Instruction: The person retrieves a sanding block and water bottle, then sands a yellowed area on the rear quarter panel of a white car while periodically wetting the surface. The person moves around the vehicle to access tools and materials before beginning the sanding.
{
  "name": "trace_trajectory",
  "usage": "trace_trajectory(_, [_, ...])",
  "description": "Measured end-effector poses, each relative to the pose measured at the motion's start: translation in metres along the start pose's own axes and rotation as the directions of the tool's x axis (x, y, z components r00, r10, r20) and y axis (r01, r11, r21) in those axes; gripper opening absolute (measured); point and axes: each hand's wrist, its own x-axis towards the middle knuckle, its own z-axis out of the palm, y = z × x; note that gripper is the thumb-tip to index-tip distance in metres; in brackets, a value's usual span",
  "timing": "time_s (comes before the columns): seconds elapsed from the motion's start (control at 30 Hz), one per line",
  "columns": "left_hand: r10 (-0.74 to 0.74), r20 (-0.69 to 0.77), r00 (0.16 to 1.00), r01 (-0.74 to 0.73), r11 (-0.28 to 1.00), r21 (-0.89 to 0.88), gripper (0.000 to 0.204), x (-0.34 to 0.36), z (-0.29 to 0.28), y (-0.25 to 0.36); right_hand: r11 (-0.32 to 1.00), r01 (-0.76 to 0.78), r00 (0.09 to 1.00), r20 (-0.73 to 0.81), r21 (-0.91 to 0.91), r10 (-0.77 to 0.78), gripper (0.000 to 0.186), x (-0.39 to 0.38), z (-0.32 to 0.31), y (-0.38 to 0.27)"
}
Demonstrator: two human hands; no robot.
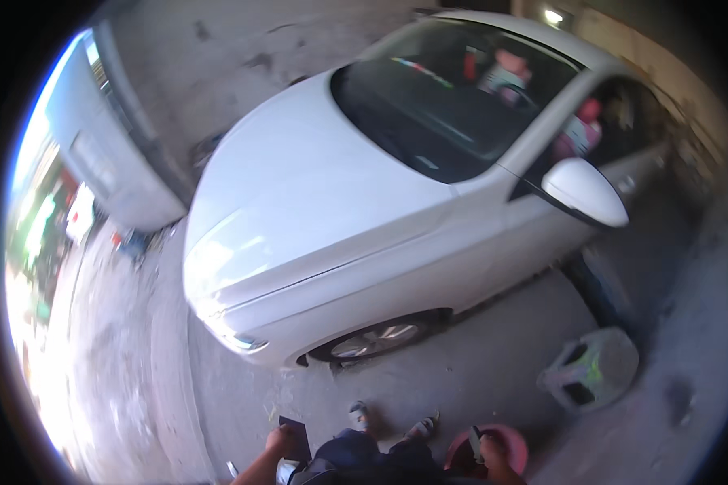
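At the lower edge my left hand [280, 441] is closed on a dark, flat rectangular object [294, 432]. My right hand [493, 454] grips a small, narrow grey tool [477, 438], too blurred to identify, over a pink plastic basin [511, 438] on the floor. Ahead of both hands stands a white car [315, 194], its front wheel [376, 340] just beyond my feet [362, 419]. Neither hand touches the car. The inside of the basin is mostly hidden by my right hand and legs.
A pale plastic stool [611, 368] stands at the right, beside the car. An open metal door [105, 153] is at the left, with small items [129, 246] on the floor nearby. A concrete wall [194, 48] runs behind the car.
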Motion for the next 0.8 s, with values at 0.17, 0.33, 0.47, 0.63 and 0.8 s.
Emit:
trace_trajectory(0.17, [-0.1, -0.027, 0.995, 0.091, 0.966, -0.243, 0.031, -0.059, -0.022, -0.014, 0.989, 0.039, 0.992, -0.121, 0.142, -0.022, 0.039, 0.026, 0.002, -0.114])
trace_trajectory(0.33, [-0.274, -0.104, 0.956, 0.226, 0.914, -0.337, 0.025, -0.109, -0.027, -0.116, 0.985, 0.155, 0.973, 0.158, 0.081, -0.166, 0.039, -0.036, 0.083, -0.302])
trace_trajectory(0.47, [-0.407, -0.205, 0.89, 0.272, 0.835, -0.478, 0.021, -0.121, -0.026, -0.215, 0.944, 0.318, 0.857, 0.398, 0.09, -0.327, 0.049, -0.067, 0.185, -0.417])
trace_trajectory(0.63, [-0.498, -0.39, 0.775, 0.226, 0.794, -0.565, 0.014, -0.125, -0.038, -0.296, 0.79, 0.58, 0.756, 0.491, -0.199, -0.432, 0.076, -0.144, 0.314, -0.556])
trace_trajectory(0.8, [-0.631, -0.336, 0.699, 0.212, 0.631, -0.746, 0.018, -0.128, -0.07, -0.334, 0.758, 0.641, 0.649, 0.612, -0.119, -0.453, 0.079, -0.209, 0.412, -0.656])
